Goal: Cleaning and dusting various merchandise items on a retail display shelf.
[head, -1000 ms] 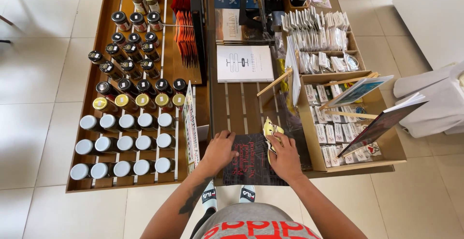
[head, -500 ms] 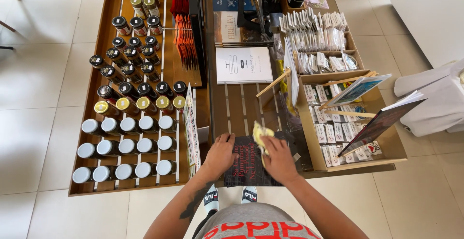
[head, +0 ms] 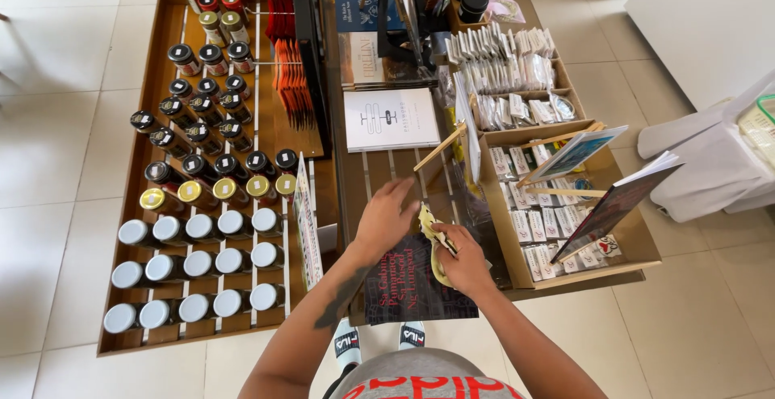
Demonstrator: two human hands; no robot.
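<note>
I stand at a wooden display counter [head: 355,181] on a pale tiled floor [head: 56,125], looking straight down at my two hands. My right hand [head: 467,260] has its grip pinched on a crumpled yellow cloth [head: 432,229], which sits bunched at the upper right edge of a dark book [head: 416,286] with pale lettering on its cover. The book lies flat at the near edge of the counter, just in front of me. My left hand [head: 386,220] rests with its grip spread, fingers fanned loosely over the book's upper left corner and the slatted wood beyond it, just beside the cloth.

To the left, a shallow wooden tray [head: 153,84] carries rows of jars: white-lidded ones [head: 202,263] nearest me, gold-lidded ones [head: 211,191] in one row behind them, black-lidded ones [head: 198,125] further back. A thin upright card [head: 305,213] stands between the tray and the middle of the counter. A row of red packets [head: 289,60] hangs or stands along a dark divider at the tray's far right.

Straight ahead of my hands lies a white booklet [head: 391,118]. To the right, open wooden boxes [head: 622,229] hold small white sachets [head: 541,225], and two propped books [head: 617,201] lean on wooden stands over them. Further right, well apart from the counter, something draped in white fabric [head: 710,157] stands on the tiles. My shoes [head: 379,338] show below the counter's edge.
</note>
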